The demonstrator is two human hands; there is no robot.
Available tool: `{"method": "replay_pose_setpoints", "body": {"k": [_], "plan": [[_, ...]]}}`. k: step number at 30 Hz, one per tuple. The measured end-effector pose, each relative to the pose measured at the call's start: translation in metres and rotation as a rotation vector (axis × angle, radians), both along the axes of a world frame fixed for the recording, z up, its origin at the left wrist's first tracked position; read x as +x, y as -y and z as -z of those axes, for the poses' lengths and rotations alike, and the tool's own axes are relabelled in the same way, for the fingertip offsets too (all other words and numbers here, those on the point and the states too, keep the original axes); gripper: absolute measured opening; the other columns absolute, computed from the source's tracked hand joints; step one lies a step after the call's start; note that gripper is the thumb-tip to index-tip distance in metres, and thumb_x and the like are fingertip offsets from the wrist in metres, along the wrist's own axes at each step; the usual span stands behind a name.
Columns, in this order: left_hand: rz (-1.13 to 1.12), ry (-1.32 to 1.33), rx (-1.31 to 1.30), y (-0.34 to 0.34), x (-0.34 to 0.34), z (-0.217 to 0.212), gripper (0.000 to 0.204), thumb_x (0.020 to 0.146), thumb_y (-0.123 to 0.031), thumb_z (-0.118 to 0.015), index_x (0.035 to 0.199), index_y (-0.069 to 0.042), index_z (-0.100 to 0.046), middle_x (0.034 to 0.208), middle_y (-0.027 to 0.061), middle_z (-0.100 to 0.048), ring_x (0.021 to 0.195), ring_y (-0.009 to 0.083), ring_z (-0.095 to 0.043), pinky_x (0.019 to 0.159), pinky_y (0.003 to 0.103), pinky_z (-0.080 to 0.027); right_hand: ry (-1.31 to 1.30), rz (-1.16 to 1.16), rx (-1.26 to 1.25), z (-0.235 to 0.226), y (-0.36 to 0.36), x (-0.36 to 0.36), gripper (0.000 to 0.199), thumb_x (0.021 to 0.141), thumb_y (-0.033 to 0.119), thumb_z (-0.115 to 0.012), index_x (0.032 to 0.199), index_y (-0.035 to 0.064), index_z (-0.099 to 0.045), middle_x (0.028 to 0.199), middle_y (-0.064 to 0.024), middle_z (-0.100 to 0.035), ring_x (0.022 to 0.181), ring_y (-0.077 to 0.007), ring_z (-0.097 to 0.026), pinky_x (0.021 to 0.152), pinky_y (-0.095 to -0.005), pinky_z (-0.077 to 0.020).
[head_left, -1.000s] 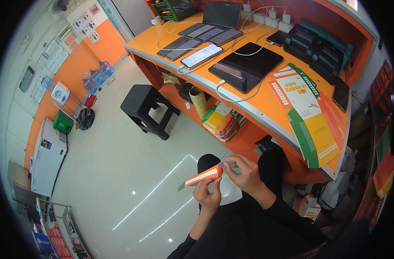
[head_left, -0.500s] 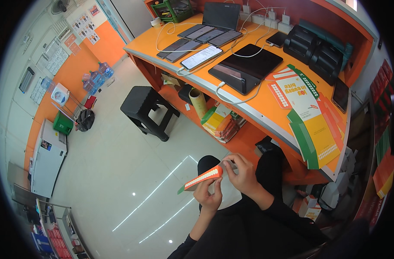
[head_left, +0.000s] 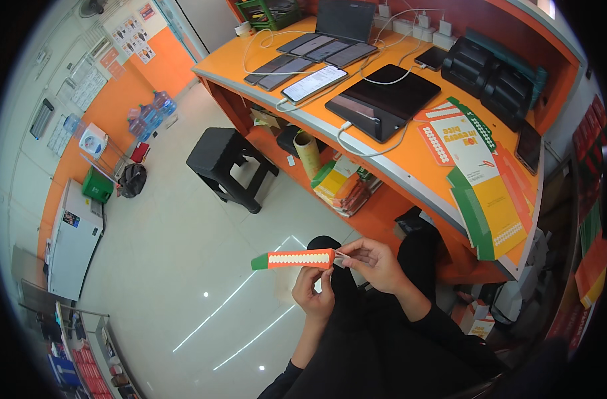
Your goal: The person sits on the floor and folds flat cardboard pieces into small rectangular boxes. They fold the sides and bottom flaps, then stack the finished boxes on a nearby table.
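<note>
A folded cardboard carton (head_left: 297, 259), orange with a row of white rounded shapes and a green flap at its far left end, is held above my lap. My left hand (head_left: 314, 294) grips it from below near its right end, thumb raised against the side. The fingers of my right hand (head_left: 375, 265) pinch a pale flap at that right end. Part of the flap is hidden behind the fingers. Flat printed carton blanks (head_left: 487, 193) in green, yellow, white and orange lie overlapping on the orange desk (head_left: 410, 183), to the right of my hands.
On the desk are a dark tablet (head_left: 390, 100), a lit phone (head_left: 314, 83), several dark phones, charging cables and a black device (head_left: 486, 83). A black stool (head_left: 220, 156) stands at left. Below, the shelf holds a roll (head_left: 307, 156) and stacked packs.
The carton has swung from a slant to nearly level, and its patterned orange side shows more fully. Its green end has moved left and up. Both hands stay at its right end.
</note>
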State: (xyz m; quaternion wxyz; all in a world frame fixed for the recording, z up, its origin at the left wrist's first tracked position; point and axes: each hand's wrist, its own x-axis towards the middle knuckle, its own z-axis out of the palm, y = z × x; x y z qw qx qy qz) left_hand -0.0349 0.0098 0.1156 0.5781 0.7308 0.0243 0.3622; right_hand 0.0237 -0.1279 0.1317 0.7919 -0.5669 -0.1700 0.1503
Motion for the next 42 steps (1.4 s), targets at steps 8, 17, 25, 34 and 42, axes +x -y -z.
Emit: {"method": "replay_pose_setpoints", "body": {"k": [8,17,25,34,42], "plan": [[-0.029,-0.027,0.33,-0.009,-0.003,-0.001,0.012,0.08,0.006,-0.064,0.09,0.001,-0.065,0.092,0.0127,-0.066,0.083,0.0241,-0.065,0.074,0.03,-0.051,0.2,0.111,-0.178,-0.013,0.0,-0.006,0.008,0.088,-0.002,-0.062,0.096,-0.0041,-0.063,0.106,-0.0133,-0.066,0.093,-0.0175,-0.067,0.081,-0.0282,-0.0554],[-0.164,0.139,0.541,-0.03,0.004,0.012,0.016,0.075,0.007,-0.065,0.088,-0.002,-0.065,0.088,0.0121,-0.066,0.08,0.0284,-0.066,0.07,0.033,-0.052,0.243,0.144,-0.225,-0.023,-0.003,-0.01,0.007,0.088,0.001,-0.063,0.093,-0.0047,-0.063,0.106,-0.0131,-0.065,0.091,-0.0182,-0.067,0.079,-0.0279,-0.0555],[-0.166,0.142,0.375,-0.017,0.001,0.019,0.01,0.078,0.004,-0.068,0.087,0.002,-0.066,0.088,0.0132,-0.069,0.083,0.0256,-0.067,0.074,0.032,-0.051,0.273,0.218,-0.202,-0.03,-0.01,-0.016,0.007,0.084,-0.002,-0.066,0.09,-0.0045,-0.065,0.101,-0.0118,-0.066,0.087,-0.0171,-0.068,0.075,-0.0258,-0.0571],[0.008,0.105,0.14,-0.008,0.001,0.013,0.013,0.082,0.004,-0.065,0.094,0.003,-0.066,0.092,0.0117,-0.068,0.086,0.0201,-0.065,0.077,0.03,-0.049,0.399,0.254,-0.269,-0.038,-0.008,-0.018,0.007,0.082,-0.005,-0.067,0.088,-0.003,-0.065,0.096,-0.0114,-0.066,0.087,-0.0185,-0.068,0.078,-0.0275,-0.057],[0.082,0.104,0.01,-0.01,-0.003,0.02,0.013,0.083,0.008,-0.064,0.095,0.004,-0.064,0.1,0.0117,-0.066,0.091,0.0177,-0.063,0.082,0.029,-0.049,0.537,0.305,-0.332,-0.041,-0.007,-0.018,0.01,0.078,-0.003,-0.071,0.087,-0.001,-0.067,0.095,-0.0107,-0.068,0.086,-0.0194,-0.069,0.075,-0.0271,-0.0563]]}}
